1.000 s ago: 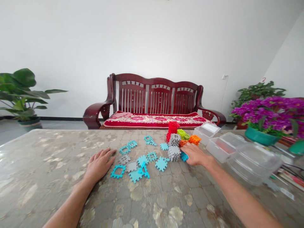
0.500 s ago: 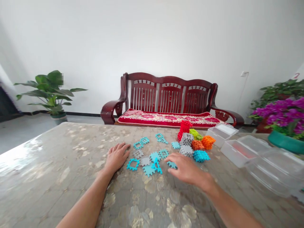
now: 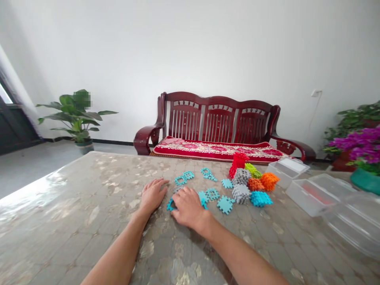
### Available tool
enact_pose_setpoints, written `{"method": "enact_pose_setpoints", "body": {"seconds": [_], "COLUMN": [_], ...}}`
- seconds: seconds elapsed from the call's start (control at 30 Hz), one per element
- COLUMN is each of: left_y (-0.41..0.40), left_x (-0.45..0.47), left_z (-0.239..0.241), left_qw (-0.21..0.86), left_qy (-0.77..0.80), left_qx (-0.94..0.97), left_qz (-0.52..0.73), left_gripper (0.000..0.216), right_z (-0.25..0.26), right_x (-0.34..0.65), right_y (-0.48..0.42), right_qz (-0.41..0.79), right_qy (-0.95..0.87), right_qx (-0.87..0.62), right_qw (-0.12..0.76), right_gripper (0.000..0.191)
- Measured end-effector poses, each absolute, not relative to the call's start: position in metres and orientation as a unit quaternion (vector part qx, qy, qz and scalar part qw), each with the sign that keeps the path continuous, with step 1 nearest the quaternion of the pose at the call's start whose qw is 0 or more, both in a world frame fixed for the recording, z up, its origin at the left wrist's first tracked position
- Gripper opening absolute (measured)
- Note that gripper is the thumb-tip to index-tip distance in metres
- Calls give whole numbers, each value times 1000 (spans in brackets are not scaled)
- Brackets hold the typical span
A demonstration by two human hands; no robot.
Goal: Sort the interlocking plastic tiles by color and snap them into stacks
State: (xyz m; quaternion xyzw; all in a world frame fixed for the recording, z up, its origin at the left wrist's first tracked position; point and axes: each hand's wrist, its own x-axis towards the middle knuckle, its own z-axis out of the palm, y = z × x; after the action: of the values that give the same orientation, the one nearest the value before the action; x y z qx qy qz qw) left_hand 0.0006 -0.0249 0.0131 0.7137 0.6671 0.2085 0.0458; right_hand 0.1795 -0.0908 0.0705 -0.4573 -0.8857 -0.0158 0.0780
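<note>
My left hand (image 3: pixel 152 196) lies on the table with its fingers outstretched, holding nothing. My right hand (image 3: pixel 188 206) hovers low over the flat toothed plastic tiles, thumb apart from the curved fingers. A blue square frame tile (image 3: pixel 170 204) shows at its fingertips, partly covered; whether they touch is unclear. Several other tiles are hidden under this hand. Beside it on the right are a light blue window tile (image 3: pixel 212 194) and a solid light blue tile (image 3: pixel 226 204). Farther back lie joined blue tiles (image 3: pixel 184 177), another joined pair (image 3: pixel 208 174) and a small blue tile (image 3: pixel 227 183).
Stacks of tiles stand on the right: red (image 3: pixel 238 164), grey (image 3: pixel 241 193), lime (image 3: pixel 253 170), orange (image 3: pixel 270 181) and blue (image 3: pixel 261 198). Beyond them are clear plastic boxes (image 3: pixel 308 198) and a flower pot (image 3: pixel 366 181). A wooden bench (image 3: pixel 219 107) stands behind the table (image 3: pixel 103 213).
My right hand has moved left, from beside the solid light blue tile to above the tiles near my left hand. That tile is now uncovered. The whole view has shifted slightly.
</note>
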Motion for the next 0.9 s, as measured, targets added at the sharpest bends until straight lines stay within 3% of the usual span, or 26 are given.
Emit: {"method": "enact_pose_setpoints", "body": {"seconds": [0.5,0.7,0.8,0.9], "left_y": [-23,-23,-22,-22], "left_x": [-2,-3,-4,-4], "left_z": [10,10,10,9], "left_qw": [15,6,5,-2], "left_qy": [657,652,652,650], "left_qx": [725,732,734,739], "left_qz": [207,195,189,179], "left_gripper": [39,41,41,42], "right_z": [85,96,113,125], "right_x": [173,207,266,343], "right_y": [-100,-108,-119,-126], "right_qz": [-41,8,33,27], "right_qy": [-926,-918,-885,-825], "right_qx": [-375,-379,-417,-508], "right_qw": [9,120,205,244], "right_gripper": [27,50,66,70]}}
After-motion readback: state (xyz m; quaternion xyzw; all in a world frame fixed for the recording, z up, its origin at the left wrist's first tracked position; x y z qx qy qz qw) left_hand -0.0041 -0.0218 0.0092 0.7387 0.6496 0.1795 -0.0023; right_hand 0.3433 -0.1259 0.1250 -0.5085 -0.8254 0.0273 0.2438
